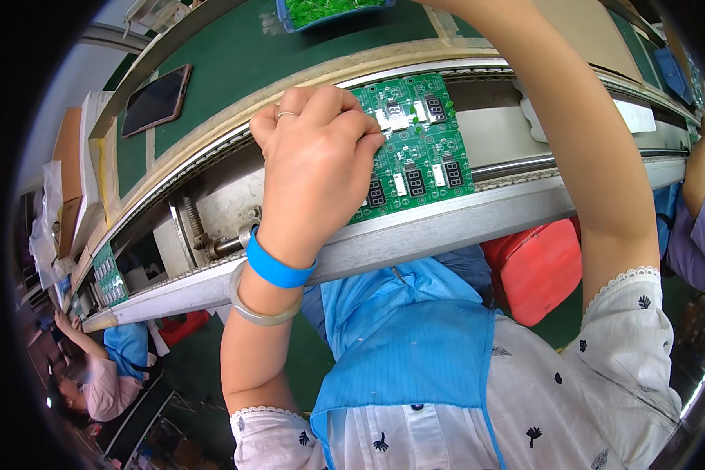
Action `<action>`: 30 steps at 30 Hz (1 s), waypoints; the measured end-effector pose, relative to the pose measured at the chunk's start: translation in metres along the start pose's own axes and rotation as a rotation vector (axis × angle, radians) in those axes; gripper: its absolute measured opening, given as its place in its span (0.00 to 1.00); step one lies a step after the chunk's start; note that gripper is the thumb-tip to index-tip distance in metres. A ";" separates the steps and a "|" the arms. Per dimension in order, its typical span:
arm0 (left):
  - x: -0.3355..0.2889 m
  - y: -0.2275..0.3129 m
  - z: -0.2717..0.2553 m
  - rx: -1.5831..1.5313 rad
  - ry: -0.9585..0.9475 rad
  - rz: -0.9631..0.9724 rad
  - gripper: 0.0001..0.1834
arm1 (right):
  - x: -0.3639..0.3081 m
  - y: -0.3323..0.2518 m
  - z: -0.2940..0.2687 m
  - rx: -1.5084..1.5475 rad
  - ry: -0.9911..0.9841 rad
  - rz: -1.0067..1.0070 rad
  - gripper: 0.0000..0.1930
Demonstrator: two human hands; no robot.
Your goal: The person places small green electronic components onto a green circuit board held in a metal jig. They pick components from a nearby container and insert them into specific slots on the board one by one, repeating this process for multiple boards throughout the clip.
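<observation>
My left hand is over the left part of a green circuit board panel, its fingers bent and pinched together. What the fingertips hold, if anything, is hidden beneath them. The panel lies across a conveyor's rails and carries black digit displays, white connectors and a few small green parts. My right forearm reaches past the panel's right side to the top edge. There the hand is cut off, near a blue tray full of small green parts.
A metal conveyor rail runs along the near side. On the green bench beyond lies a phone. More circuit boards sit farther left on the line. A red stool stands below. Other people work at both sides.
</observation>
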State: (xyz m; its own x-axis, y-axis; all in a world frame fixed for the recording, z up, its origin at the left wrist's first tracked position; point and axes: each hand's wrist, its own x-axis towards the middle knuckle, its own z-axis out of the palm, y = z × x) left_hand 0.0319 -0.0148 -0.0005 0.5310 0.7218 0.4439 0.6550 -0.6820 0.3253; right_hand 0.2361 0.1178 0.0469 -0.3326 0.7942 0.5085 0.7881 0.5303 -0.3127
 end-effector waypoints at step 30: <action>-0.002 -0.001 0.000 0.051 0.016 0.049 0.04 | 0.018 -0.019 0.026 -0.291 -0.196 0.206 0.13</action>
State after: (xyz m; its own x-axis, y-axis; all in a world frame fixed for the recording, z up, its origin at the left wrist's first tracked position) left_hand 0.0305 -0.0158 -0.0020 0.5546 0.6857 0.4714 0.6555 -0.7090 0.2601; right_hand 0.2017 0.1298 0.0408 -0.2229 0.9314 0.2877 0.9528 0.2706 -0.1380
